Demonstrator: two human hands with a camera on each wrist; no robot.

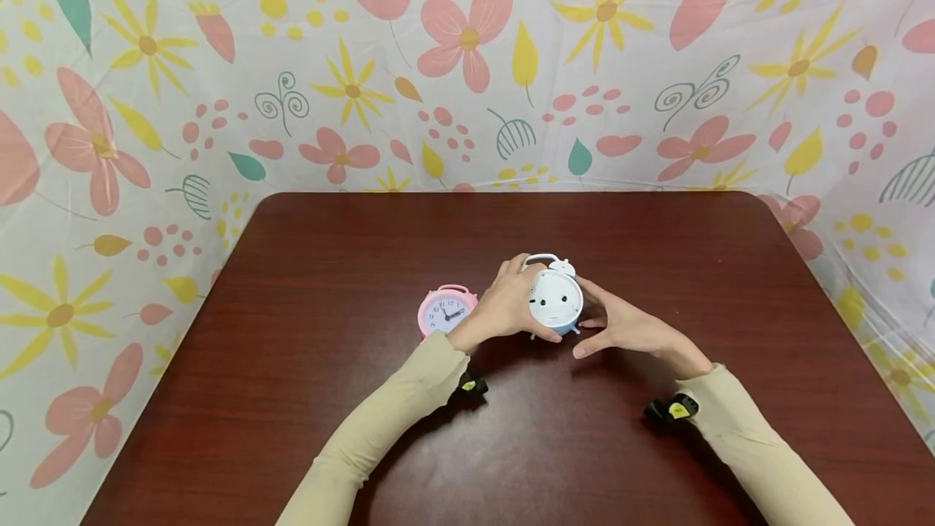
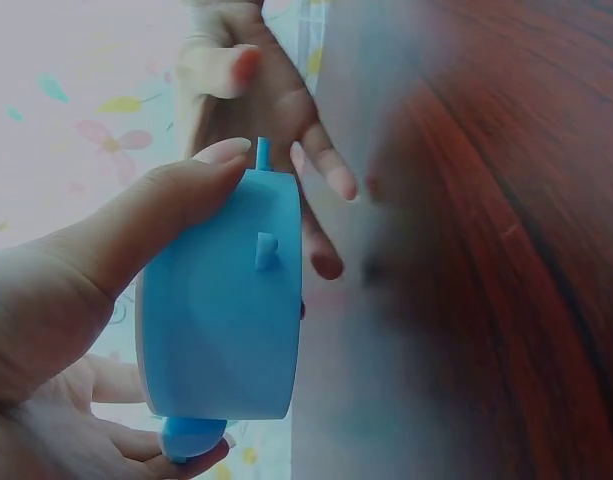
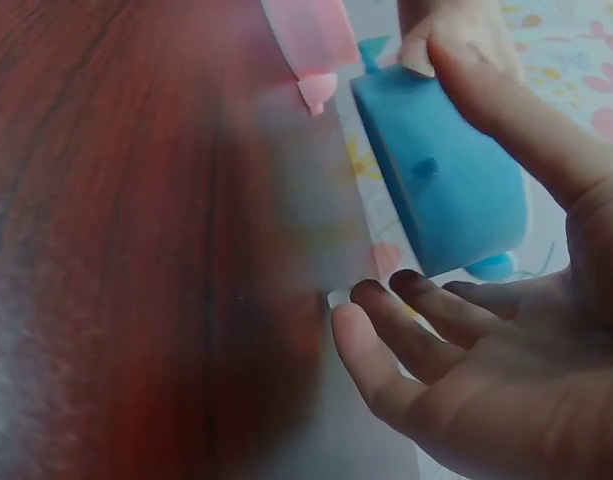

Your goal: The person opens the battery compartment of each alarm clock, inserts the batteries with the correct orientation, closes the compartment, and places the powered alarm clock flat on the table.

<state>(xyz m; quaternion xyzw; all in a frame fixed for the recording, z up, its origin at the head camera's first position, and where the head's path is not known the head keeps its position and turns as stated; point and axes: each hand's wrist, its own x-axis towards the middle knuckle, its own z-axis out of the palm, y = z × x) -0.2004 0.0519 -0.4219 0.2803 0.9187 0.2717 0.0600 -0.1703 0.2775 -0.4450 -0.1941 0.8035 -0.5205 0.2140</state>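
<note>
My left hand (image 1: 507,307) grips a small light blue alarm clock (image 1: 557,299) from its left side, with the thumb at its lower edge. The clock's white back, with two dark knobs, faces the head camera; its dial is hidden. In the left wrist view the blue side of the clock (image 2: 226,300) shows between thumb and fingers. My right hand (image 1: 628,325) is spread at the clock's right side, fingers loosely bent and not closed round it. A pink alarm clock (image 1: 442,313) stands just left of my left hand, its dial toward the head camera, partly covered by that wrist.
The dark red-brown wooden table (image 1: 329,250) has its far edge against a floral curtain (image 1: 467,128), which also runs along both sides. A black wrist camera (image 1: 473,385) sits under the left cuff, another black camera (image 1: 670,409) at the right cuff.
</note>
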